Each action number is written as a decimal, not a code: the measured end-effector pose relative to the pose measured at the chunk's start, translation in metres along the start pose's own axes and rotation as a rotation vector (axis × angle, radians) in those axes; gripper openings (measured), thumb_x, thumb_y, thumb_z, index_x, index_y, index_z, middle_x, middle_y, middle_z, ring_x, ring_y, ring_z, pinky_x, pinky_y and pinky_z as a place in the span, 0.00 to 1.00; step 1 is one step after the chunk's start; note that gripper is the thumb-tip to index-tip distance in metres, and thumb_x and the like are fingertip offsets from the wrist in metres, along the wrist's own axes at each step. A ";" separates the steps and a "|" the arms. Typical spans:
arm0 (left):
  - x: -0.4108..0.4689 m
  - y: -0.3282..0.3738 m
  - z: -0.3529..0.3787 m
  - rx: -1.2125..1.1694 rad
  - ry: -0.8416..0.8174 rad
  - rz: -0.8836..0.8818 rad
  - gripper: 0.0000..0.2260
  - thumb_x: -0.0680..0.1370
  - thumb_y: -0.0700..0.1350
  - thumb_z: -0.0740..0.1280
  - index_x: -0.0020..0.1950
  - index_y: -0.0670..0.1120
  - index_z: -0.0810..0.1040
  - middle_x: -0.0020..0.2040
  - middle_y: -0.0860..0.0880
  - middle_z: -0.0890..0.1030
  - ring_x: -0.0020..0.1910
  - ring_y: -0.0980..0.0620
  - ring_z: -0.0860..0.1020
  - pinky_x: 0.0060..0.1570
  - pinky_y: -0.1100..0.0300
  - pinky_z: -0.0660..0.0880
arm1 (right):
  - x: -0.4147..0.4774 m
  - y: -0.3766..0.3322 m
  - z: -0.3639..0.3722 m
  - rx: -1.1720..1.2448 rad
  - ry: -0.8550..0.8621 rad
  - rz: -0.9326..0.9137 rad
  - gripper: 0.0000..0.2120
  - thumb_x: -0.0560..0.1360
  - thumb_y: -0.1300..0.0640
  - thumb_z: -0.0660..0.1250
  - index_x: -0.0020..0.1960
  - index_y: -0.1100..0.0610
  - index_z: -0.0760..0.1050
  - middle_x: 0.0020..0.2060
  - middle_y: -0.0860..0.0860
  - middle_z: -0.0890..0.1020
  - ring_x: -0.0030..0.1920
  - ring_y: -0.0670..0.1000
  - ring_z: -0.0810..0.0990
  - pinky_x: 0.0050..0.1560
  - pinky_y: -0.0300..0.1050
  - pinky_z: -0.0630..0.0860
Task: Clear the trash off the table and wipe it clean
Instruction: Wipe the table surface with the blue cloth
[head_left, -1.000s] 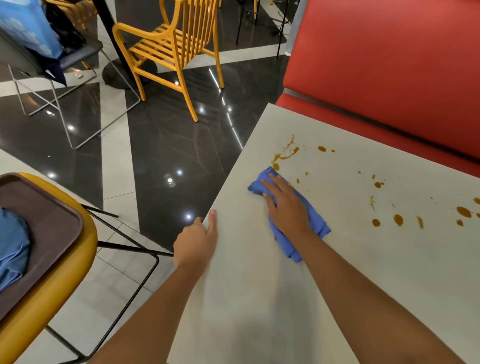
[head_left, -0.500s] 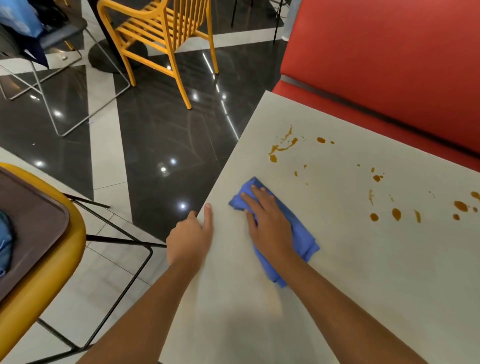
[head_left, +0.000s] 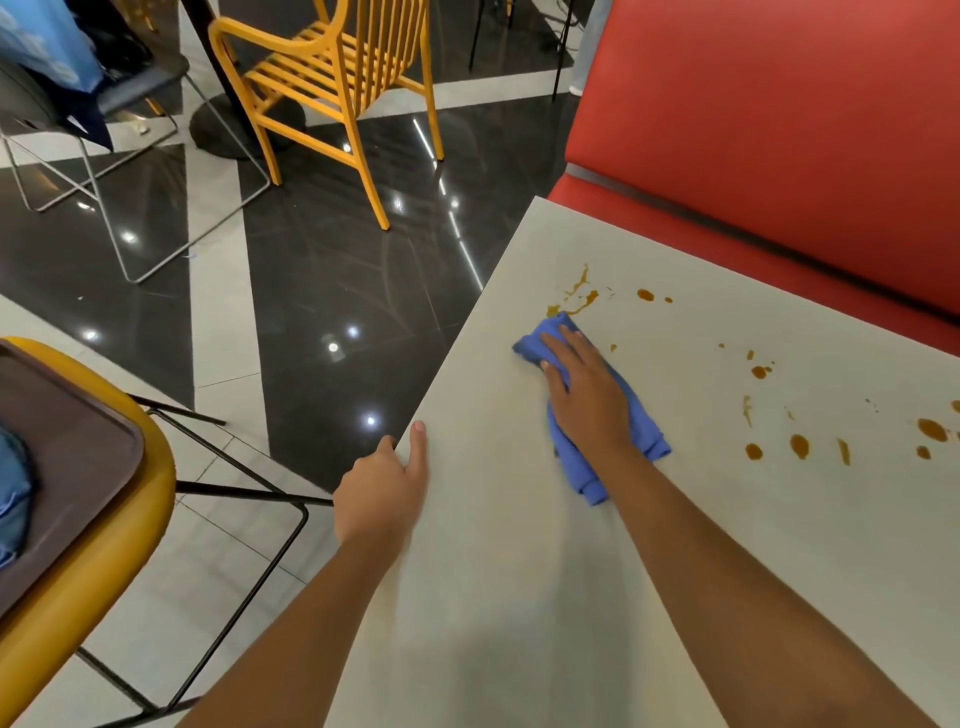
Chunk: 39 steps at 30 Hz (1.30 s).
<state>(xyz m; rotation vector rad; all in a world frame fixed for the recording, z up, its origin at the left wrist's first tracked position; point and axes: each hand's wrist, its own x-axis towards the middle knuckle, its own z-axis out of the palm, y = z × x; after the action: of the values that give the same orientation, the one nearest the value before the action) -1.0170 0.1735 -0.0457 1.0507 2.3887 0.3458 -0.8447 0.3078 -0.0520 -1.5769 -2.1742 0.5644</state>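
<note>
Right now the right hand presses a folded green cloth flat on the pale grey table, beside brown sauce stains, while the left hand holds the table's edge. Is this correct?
The colour is wrong: the head view shows a folded blue cloth, not green. The right hand presses it flat on the pale grey table, beside brown sauce stains, while the left hand holds the table's edge.

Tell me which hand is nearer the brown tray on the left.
Left. The left hand holds the table at its edge on the side of the tray; the right hand presses the blue cloth farther onto the table, away from the tray.
</note>
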 end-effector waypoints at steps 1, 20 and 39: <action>0.000 0.000 0.000 0.006 -0.007 -0.004 0.31 0.78 0.63 0.44 0.69 0.44 0.69 0.52 0.43 0.80 0.54 0.41 0.77 0.51 0.52 0.73 | -0.007 0.004 -0.003 0.003 0.011 0.021 0.18 0.80 0.56 0.56 0.70 0.53 0.66 0.72 0.50 0.65 0.73 0.49 0.60 0.68 0.35 0.57; -0.001 0.003 -0.001 0.025 -0.004 -0.024 0.30 0.78 0.63 0.44 0.66 0.44 0.71 0.51 0.44 0.80 0.53 0.43 0.77 0.50 0.52 0.72 | 0.014 -0.038 0.033 -0.107 0.018 -0.078 0.16 0.80 0.60 0.57 0.67 0.58 0.70 0.69 0.55 0.69 0.70 0.55 0.66 0.64 0.48 0.69; 0.011 0.003 -0.012 0.031 -0.175 0.020 0.32 0.78 0.63 0.41 0.65 0.44 0.72 0.56 0.44 0.78 0.56 0.43 0.75 0.55 0.51 0.69 | -0.055 0.023 -0.013 -0.097 0.131 0.112 0.17 0.78 0.61 0.61 0.67 0.58 0.70 0.69 0.56 0.69 0.70 0.57 0.66 0.67 0.51 0.68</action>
<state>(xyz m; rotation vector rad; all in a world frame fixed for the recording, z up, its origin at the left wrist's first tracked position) -1.0279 0.1832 -0.0384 1.0741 2.2358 0.2150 -0.8041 0.2634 -0.0578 -1.7432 -2.0540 0.3814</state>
